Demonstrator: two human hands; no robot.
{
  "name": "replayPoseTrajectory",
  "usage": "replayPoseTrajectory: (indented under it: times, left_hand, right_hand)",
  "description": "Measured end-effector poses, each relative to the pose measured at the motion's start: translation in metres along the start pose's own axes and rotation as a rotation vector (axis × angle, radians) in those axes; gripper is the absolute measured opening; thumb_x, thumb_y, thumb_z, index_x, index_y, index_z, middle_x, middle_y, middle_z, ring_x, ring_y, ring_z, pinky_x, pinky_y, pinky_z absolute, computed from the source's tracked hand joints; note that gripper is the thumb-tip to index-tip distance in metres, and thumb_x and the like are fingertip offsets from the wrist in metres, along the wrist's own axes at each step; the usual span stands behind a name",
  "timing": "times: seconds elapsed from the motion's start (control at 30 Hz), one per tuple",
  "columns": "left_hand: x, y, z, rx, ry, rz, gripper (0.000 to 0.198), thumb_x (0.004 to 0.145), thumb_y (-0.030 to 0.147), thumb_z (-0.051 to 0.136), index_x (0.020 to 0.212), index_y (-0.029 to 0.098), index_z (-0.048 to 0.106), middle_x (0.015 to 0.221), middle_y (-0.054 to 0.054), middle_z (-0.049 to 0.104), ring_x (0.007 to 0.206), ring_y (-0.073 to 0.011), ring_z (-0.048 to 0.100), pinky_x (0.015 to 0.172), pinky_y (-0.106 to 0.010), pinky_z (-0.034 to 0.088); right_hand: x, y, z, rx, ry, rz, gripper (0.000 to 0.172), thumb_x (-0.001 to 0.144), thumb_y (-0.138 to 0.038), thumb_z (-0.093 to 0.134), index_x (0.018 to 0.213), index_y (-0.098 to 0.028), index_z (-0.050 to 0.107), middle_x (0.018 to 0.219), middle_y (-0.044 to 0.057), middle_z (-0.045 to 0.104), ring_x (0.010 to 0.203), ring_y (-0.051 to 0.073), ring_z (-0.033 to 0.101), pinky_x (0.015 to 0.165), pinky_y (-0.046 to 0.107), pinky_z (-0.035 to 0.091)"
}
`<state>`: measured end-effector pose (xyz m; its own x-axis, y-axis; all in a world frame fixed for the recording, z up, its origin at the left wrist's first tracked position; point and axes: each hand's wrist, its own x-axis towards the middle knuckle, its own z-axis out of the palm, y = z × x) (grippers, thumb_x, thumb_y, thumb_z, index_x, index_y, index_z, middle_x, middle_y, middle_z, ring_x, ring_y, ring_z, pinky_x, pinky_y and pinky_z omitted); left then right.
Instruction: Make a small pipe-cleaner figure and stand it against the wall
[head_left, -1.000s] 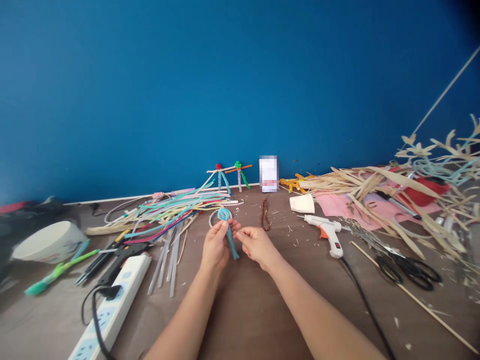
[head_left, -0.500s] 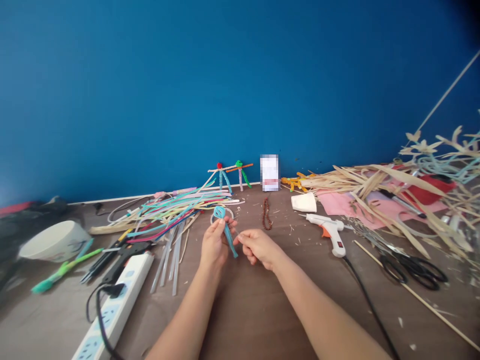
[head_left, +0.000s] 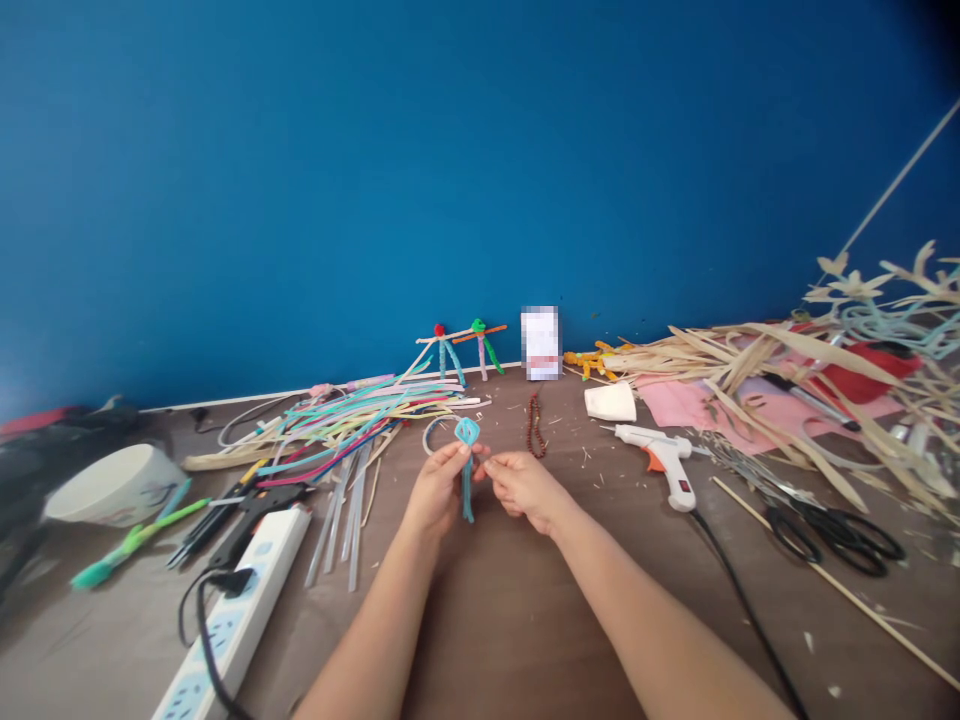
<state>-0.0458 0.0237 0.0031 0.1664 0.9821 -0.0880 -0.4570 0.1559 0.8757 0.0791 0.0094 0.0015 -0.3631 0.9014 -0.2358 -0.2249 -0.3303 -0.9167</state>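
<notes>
My left hand [head_left: 437, 492] pinches a light blue pipe cleaner [head_left: 467, 432] between thumb and fingers. Its upper end is bent into a small diamond-shaped coil, and strands hang straight below the grip. Just to the right, my right hand [head_left: 527, 490] is closed with thumb and forefinger pressed together, close to the hanging strands. Whatever lies in that pinch is too small to make out. A pale ring [head_left: 426, 440] rests on the table behind my left hand, partly covered.
Bundled pipe cleaners [head_left: 352, 400] and clear glue sticks [head_left: 355, 540] lie left, beside a power strip [head_left: 251, 590] and white bowl [head_left: 112, 480]. A glue gun [head_left: 675, 470], scissors [head_left: 840, 535] and dried strips [head_left: 712, 360] lie right. Pipe-cleaner figures [head_left: 442, 355] stand against the wall.
My left hand has shifted slightly right, and the coil has turned from a rounded look to a diamond facing me. My right hand has come nearer to the left.
</notes>
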Motion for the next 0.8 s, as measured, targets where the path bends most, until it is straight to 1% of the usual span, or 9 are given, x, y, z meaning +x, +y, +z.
replayPoseTrajectory:
  times: [0.07,0.13,0.2,0.33,0.43,0.5,0.57,0.63,0.8]
  left_hand:
    - [-0.001,0.002,-0.002,-0.017,-0.049,-0.010,0.017,0.062,0.026,0.066,0.068,0.010,0.064,0.070,-0.006,0.064,0.047,-0.0073,0.051,0.050,-0.021,0.040]
    - [-0.002,0.005,-0.004,-0.019,-0.097,-0.020,0.016,0.062,0.026,0.066,0.068,0.010,0.063,0.071,-0.006,0.064,0.046,-0.0078,0.050,0.048,-0.021,0.039]
    - [-0.004,0.006,-0.004,0.008,-0.142,-0.025,0.015,0.064,0.025,0.065,0.068,0.011,0.062,0.069,-0.006,0.063,0.048,-0.0086,0.051,0.047,-0.021,0.038]
    - [-0.007,0.005,-0.001,0.060,-0.226,-0.003,0.013,0.068,0.024,0.061,0.068,0.011,0.061,0.056,-0.002,0.056,0.046,-0.0088,0.050,0.047,-0.021,0.037]
    - [-0.007,0.002,0.002,0.042,-0.187,0.036,0.014,0.070,0.026,0.059,0.066,0.012,0.059,0.050,0.001,0.050,0.042,-0.0080,0.047,0.046,-0.021,0.037]
    - [-0.005,0.001,0.002,0.017,-0.104,0.082,0.014,0.069,0.026,0.060,0.066,0.013,0.058,0.051,0.002,0.048,0.042,-0.0070,0.045,0.044,-0.020,0.035]
    - [-0.003,0.002,0.001,-0.016,-0.017,0.143,0.013,0.066,0.025,0.063,0.066,0.012,0.058,0.055,0.002,0.049,0.042,-0.0050,0.043,0.042,-0.018,0.033]
    - [-0.001,0.004,-0.001,-0.054,0.025,0.188,0.013,0.063,0.023,0.064,0.066,0.012,0.057,0.058,0.002,0.049,0.043,-0.0035,0.041,0.042,-0.017,0.032]
    - [0.000,0.011,-0.003,-0.104,-0.015,0.199,0.013,0.063,0.022,0.065,0.064,0.012,0.056,0.057,0.002,0.046,0.044,-0.0029,0.039,0.043,-0.017,0.031]
  right_hand:
    - [-0.002,-0.002,-0.004,0.081,-0.126,0.061,0.021,0.080,-0.032,0.044,0.069,-0.015,0.050,0.031,-0.013,0.026,0.026,0.002,0.014,0.031,0.015,0.012]
    - [-0.004,-0.005,-0.008,0.126,-0.217,0.115,0.021,0.081,-0.031,0.043,0.068,-0.016,0.049,0.031,-0.012,0.027,0.026,0.002,0.014,0.031,0.015,0.014]
    - [-0.006,-0.009,-0.012,0.131,-0.255,0.156,0.022,0.082,-0.029,0.041,0.066,-0.016,0.048,0.030,-0.012,0.027,0.025,0.002,0.014,0.031,0.014,0.014]
    - [-0.008,-0.013,-0.014,0.097,-0.309,0.219,0.022,0.082,-0.025,0.039,0.065,-0.015,0.049,0.029,-0.011,0.026,0.024,0.002,0.014,0.030,0.014,0.013]
    - [-0.008,-0.012,-0.013,0.091,-0.304,0.216,0.019,0.081,-0.024,0.040,0.066,-0.015,0.049,0.031,-0.012,0.027,0.025,0.002,0.016,0.031,0.014,0.013]
    - [-0.007,-0.011,-0.012,0.066,-0.279,0.188,0.019,0.080,-0.024,0.042,0.066,-0.014,0.049,0.034,-0.010,0.032,0.025,0.002,0.022,0.031,0.014,0.017]
    - [-0.007,-0.010,-0.013,0.007,-0.262,0.156,0.019,0.079,-0.024,0.043,0.066,-0.013,0.051,0.038,-0.007,0.040,0.028,0.003,0.032,0.032,0.016,0.023]
    - [-0.006,-0.009,-0.013,-0.042,-0.256,0.146,0.020,0.079,-0.025,0.044,0.066,-0.012,0.053,0.041,-0.006,0.042,0.030,0.004,0.035,0.033,0.016,0.024]
    - [-0.008,-0.010,-0.007,0.013,-0.215,0.198,0.026,0.082,-0.031,0.040,0.065,-0.014,0.049,0.039,-0.011,0.022,0.030,0.001,0.012,0.033,0.016,0.008]
